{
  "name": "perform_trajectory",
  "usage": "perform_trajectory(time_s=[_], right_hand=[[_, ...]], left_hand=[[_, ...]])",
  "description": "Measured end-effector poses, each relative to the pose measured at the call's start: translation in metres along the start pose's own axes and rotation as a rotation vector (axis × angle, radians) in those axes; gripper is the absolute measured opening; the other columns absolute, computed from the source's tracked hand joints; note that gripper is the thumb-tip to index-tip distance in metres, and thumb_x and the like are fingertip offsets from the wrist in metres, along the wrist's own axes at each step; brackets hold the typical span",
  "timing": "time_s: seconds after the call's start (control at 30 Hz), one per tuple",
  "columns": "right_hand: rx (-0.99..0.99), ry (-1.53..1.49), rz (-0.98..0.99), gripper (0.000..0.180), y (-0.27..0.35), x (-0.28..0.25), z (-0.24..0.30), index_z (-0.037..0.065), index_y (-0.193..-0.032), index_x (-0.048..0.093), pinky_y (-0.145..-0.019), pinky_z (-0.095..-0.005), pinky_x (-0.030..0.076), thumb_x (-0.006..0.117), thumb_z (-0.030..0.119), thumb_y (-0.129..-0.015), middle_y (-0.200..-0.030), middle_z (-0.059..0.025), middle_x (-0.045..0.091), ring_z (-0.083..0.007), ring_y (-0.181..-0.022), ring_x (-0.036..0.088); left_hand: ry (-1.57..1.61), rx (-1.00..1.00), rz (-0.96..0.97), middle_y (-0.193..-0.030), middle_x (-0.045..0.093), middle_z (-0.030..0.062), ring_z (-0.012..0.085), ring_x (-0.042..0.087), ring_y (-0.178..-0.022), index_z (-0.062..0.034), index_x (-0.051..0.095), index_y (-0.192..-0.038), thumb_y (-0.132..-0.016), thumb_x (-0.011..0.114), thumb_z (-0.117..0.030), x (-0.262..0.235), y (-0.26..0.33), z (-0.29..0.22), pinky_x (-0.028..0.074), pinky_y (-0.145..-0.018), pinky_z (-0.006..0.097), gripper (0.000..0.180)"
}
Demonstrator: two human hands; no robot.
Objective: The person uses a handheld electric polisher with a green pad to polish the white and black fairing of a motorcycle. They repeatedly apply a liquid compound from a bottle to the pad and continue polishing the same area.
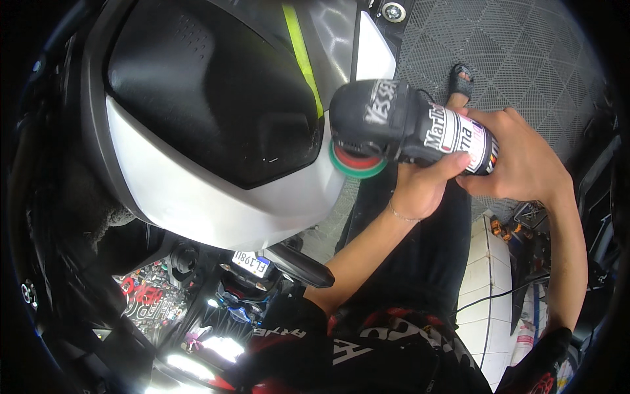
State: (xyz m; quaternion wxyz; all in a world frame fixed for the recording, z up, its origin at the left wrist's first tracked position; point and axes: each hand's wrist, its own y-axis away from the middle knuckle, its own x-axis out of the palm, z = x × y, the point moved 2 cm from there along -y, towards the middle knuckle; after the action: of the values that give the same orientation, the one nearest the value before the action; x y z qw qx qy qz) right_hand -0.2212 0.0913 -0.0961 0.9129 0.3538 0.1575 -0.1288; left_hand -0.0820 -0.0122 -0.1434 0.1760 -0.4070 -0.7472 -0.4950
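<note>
Polisher (407, 128) sits at centre frame, held level in both of my hands, its round green-and-red pad (357, 164) pressed to the edge of the white and black motorcycle panel (216, 190). Left of that panel everything sinks into shadow and I cannot make it out. My left hand (420, 187) cups the black body from below, thumb wrapped over it. My right hand (522, 157) closes around the rear end, hiding it, forearm bent sharply upward.

Black handheld polisher (407, 128), red-green pad flat against silver scooter panel (216, 197)
</note>
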Motion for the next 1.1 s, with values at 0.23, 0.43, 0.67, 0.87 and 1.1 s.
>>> perform_trajectory(time_s=[0.23,0.43,0.67,0.87,1.1], right_hand=[[0.04,0.115,-0.092,0.072,0.001,0.0,0.016,-0.001,-0.124,0.067,-0.084,-0.0433,0.052,0.081,0.025,-0.058,-0.092,-0.0218,0.066,-0.0375,-0.086,0.064],[0.074,0.211,-0.166,0.067,0.008,-0.005,0.032,0.001,-0.121,0.068,-0.083,-0.0443,0.052,0.082,0.024,-0.059,-0.089,-0.0202,0.065,-0.036,-0.086,0.064],[0.026,0.129,-0.147,0.073,0.014,-0.001,0.02,-0.001,-0.126,0.065,-0.085,-0.042,0.051,0.082,0.024,-0.06,-0.101,-0.0209,0.066,-0.0341,-0.094,0.062],[0.057,-0.076,-0.025,0.06,0.016,0.001,0.016,-0.006,-0.112,0.068,-0.078,-0.0425,0.053,0.081,0.02,-0.06,-0.086,-0.0225,0.069,-0.0365,-0.082,0.066],[0.096,-0.409,0.138,0.056,0.015,0.015,0.009,-0.006,-0.108,0.069,-0.074,-0.0415,0.053,0.081,0.019,-0.059,-0.078,-0.0226,0.069,-0.0372,-0.074,0.068]], left_hand=[[-0.046,-0.025,0.062,-0.141,0.052,0.012,0.0239,0.052,-0.13,-0.0049,0.041,-0.145,-0.081,0.073,-0.006,-0.005,-0.006,-0.014,0.046,-0.109,0.043,0.071],[0.004,-0.069,0.147,-0.141,0.052,0.011,0.024,0.052,-0.129,-0.0033,0.039,-0.146,-0.081,0.072,-0.011,-0.007,-0.012,-0.015,0.047,-0.108,0.042,0.074],[0.002,-0.046,0.04,-0.138,0.053,0.0092,0.0253,0.055,-0.127,-0.0041,0.041,-0.144,-0.083,0.07,-0.008,0.0,0.001,-0.013,0.05,-0.105,0.042,0.067],[-0.06,-0.071,-0.034,-0.139,0.051,0.0105,0.023,0.055,-0.124,-0.0048,0.045,-0.139,-0.086,0.068,-0.003,0.009,0.018,-0.009,0.05,-0.104,0.041,0.058],[-0.098,-0.067,-0.077,-0.132,0.058,0.01,0.0175,0.057,-0.121,-0.0008,0.049,-0.137,-0.084,0.074,0.004,0.007,0.032,-0.011,0.048,-0.105,0.036,0.059]])
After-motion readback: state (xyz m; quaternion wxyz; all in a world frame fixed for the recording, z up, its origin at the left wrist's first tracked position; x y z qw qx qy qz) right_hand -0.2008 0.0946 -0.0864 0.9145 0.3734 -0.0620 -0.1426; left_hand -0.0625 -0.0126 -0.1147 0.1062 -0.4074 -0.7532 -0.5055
